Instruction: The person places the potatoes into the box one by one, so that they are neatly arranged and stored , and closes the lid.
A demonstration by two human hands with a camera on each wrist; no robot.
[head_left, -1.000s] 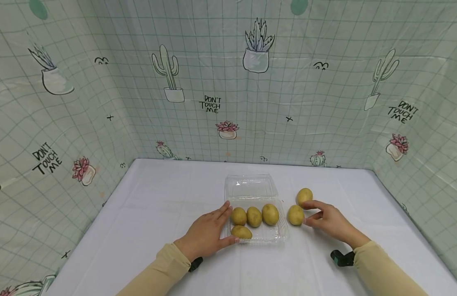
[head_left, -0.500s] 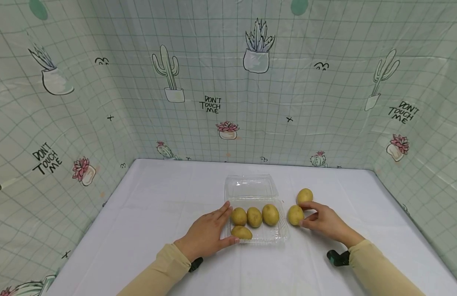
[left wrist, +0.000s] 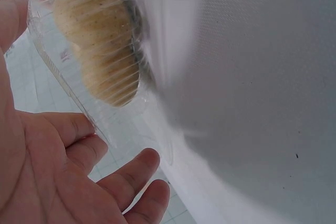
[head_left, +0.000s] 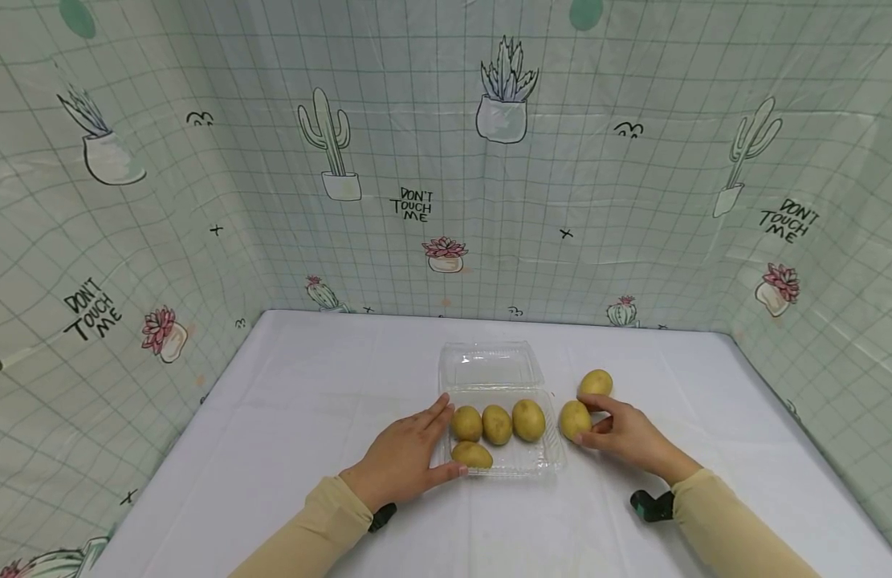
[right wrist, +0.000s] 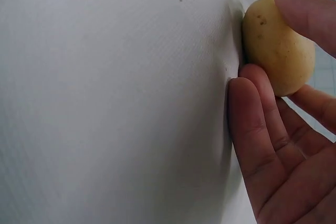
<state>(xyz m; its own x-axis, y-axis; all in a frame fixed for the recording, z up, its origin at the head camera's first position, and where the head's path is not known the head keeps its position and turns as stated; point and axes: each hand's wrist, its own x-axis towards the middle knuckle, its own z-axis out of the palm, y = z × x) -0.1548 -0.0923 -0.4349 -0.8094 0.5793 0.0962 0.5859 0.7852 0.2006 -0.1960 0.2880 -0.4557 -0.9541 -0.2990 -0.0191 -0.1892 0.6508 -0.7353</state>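
My right hand (head_left: 629, 437) pinches a yellow potato (head_left: 576, 421) between thumb and fingers, just right of a clear plastic clamshell box (head_left: 518, 461). In the right wrist view the thumb lies over this potato (right wrist: 275, 45) and the fingers curl beneath it, close to the cloth. Another potato (head_left: 596, 383) lies behind it. Several potatoes (head_left: 497, 425) sit in the box's base, three in a back row and one at front left. My left hand (head_left: 402, 457) rests at the box's left side, fingers extended along the rim and thumb at the front corner.
The box's transparent lid (head_left: 491, 364) is folded back, away from the person. A white cloth (head_left: 330, 361) covers the table. Patterned sheets (head_left: 446, 160) with cactus drawings enclose it at the back and sides.
My right hand has moved left and closed around the nearer potato, which has shifted slightly toward the box. The left hand and the box stay in place.
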